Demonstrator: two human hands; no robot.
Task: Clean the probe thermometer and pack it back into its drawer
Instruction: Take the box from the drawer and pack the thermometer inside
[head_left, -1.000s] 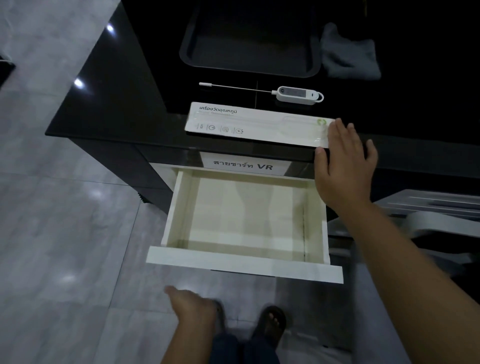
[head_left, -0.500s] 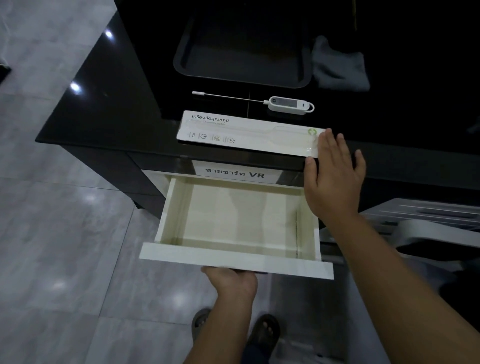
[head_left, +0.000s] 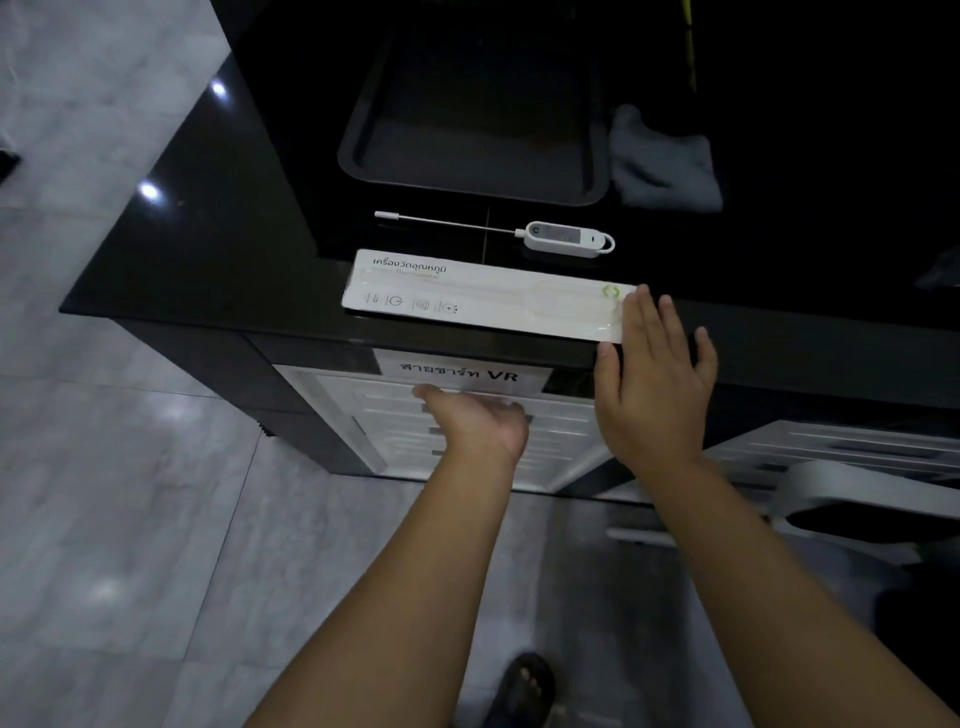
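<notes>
A white probe thermometer (head_left: 563, 236) lies on the black countertop, its thin metal probe pointing left. In front of it, along the counter edge, rests its long white box (head_left: 467, 299) with printed text. My right hand (head_left: 652, 384) lies flat with fingers spread, fingertips on the box's right end. Under the counter the white drawer unit (head_left: 561, 431) stands shut, below a paper label (head_left: 462, 371). My left hand (head_left: 480, 418) presses against the drawer front; its fingers are hidden from view.
A dark tray (head_left: 472, 114) sits at the back of the counter, with a grey cloth (head_left: 665, 161) to its right. A white chair or stand (head_left: 852, 478) is at the right. Grey tiled floor (head_left: 130, 519) lies to the left, and a sandalled foot (head_left: 522, 691) below.
The drawer was open and empty; my left hand rose from below, took its front and pushed it shut. My right hand stayed on the box's right end.
</notes>
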